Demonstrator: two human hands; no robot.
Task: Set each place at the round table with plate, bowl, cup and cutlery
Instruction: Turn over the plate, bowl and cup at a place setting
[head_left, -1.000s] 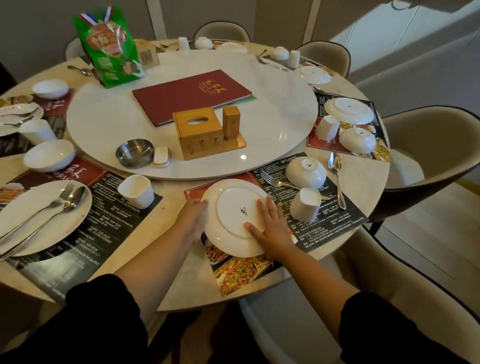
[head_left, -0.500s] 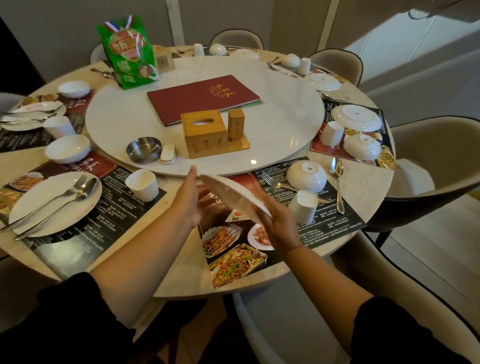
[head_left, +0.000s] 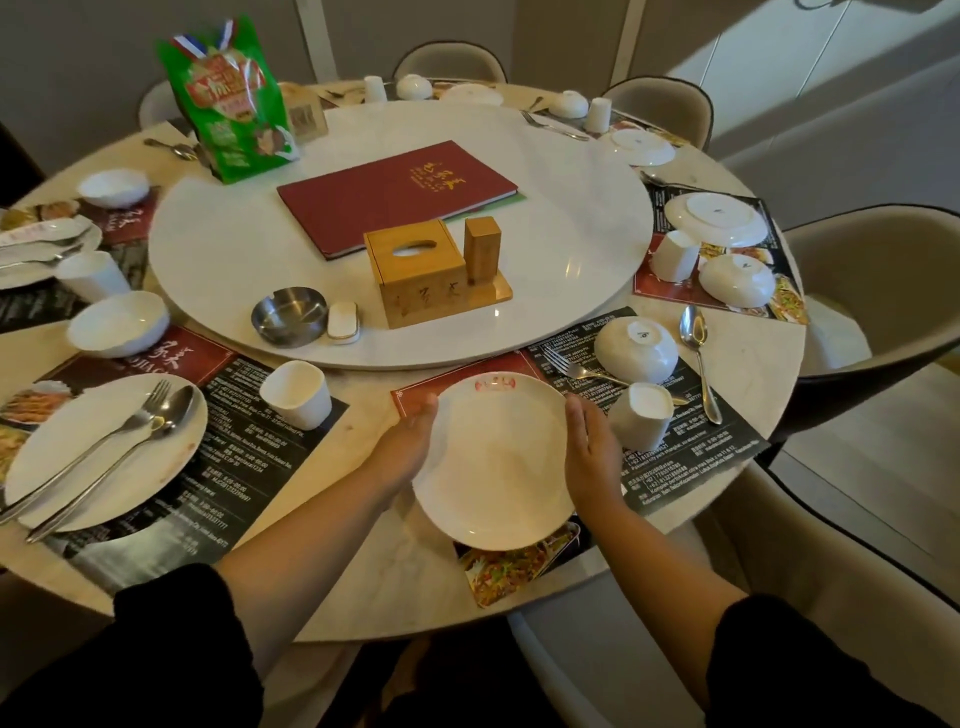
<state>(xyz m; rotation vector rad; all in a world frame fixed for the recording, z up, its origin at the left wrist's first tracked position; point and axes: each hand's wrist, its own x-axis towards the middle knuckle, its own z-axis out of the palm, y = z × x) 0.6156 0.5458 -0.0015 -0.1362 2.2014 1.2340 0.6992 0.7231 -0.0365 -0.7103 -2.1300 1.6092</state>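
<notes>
A white plate (head_left: 498, 462) sits face up, its red mark at the far rim, over the dark placemat (head_left: 701, 441) at the near place. My left hand (head_left: 410, 447) holds its left rim, thumb at the edge and fingers hidden underneath. Along the right rim my right hand (head_left: 592, 452) rests with straight fingers. Right of the plate stand an upside-down cup (head_left: 641, 421) and an upside-down bowl (head_left: 636, 356). A fork (head_left: 587, 371) lies between them, and a spoon (head_left: 698, 353) lies further right.
The place to the left has a plate with fork and spoon (head_left: 104, 452), an upright cup (head_left: 296, 395) and a bowl (head_left: 119, 322). On the turntable (head_left: 571, 234) are a red menu (head_left: 395, 195), wooden tissue box (head_left: 421, 270), ashtray (head_left: 288, 314) and green bag (head_left: 228, 98). An inverted plate (head_left: 717, 218) is far right; chairs ring the table.
The plate lay upside down on the placemat, then both hands lifted and tipped it over. Now it is face up and low over the mat, held at both sides.
</notes>
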